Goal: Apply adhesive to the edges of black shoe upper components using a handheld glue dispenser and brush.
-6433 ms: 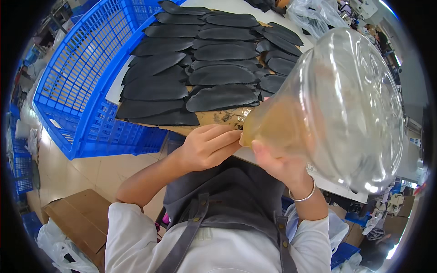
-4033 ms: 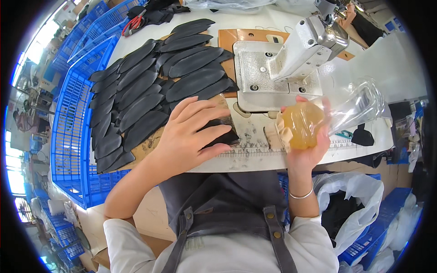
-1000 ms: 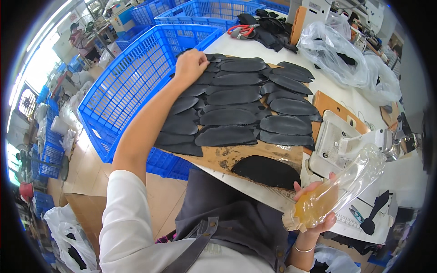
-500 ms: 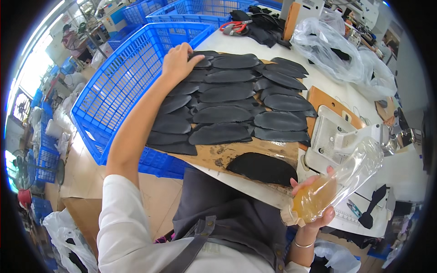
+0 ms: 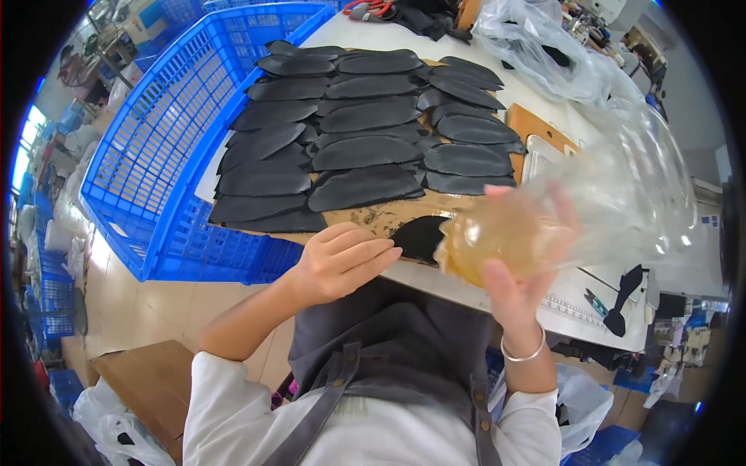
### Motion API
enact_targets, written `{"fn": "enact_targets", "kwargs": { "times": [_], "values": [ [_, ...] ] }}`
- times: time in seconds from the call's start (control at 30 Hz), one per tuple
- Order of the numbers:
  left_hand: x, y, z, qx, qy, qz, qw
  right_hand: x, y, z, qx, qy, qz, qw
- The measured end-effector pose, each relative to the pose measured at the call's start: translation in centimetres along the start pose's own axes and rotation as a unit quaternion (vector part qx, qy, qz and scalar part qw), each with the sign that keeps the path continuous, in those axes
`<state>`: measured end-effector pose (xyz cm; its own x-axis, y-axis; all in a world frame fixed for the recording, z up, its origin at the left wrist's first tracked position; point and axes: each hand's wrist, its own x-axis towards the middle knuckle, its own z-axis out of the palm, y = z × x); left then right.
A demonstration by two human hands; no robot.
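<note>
Two hands were engaged: your right hand gripped the clear bottle above the tabletop; your left hand, loosely curled and empty, rested beside the black piece, presumably awaiting pickup.

My one head-worn fisheye view, looking steeply down over my chest, close to my hands and the table, blue crate on my left, edges bending at the rim
</note>
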<state>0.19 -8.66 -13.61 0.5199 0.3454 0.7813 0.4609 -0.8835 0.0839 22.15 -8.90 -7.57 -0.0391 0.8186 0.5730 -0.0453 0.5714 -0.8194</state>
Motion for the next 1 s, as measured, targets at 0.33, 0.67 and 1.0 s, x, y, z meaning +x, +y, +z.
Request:
{"fn": "enact_targets", "kwargs": {
  "times": [0.33,0.67,1.0],
  "values": [
    [-0.5,0.2,0.4,-0.129,0.049,-0.153,0.978,1.0,-0.1,3.7,-0.382,-0.264,-0.135,0.875],
    [-0.8,-0.3,0.5,-0.085,0.03,-0.041,0.995,0.7,-0.4,3.0,-0.447,-0.146,-0.197,0.86],
    [-0.9,-0.2,1.3,-0.055,0.058,-0.055,0.995,-2.1,-0.6,-6.4,-0.432,0.095,-0.065,0.894]
  ]
}}
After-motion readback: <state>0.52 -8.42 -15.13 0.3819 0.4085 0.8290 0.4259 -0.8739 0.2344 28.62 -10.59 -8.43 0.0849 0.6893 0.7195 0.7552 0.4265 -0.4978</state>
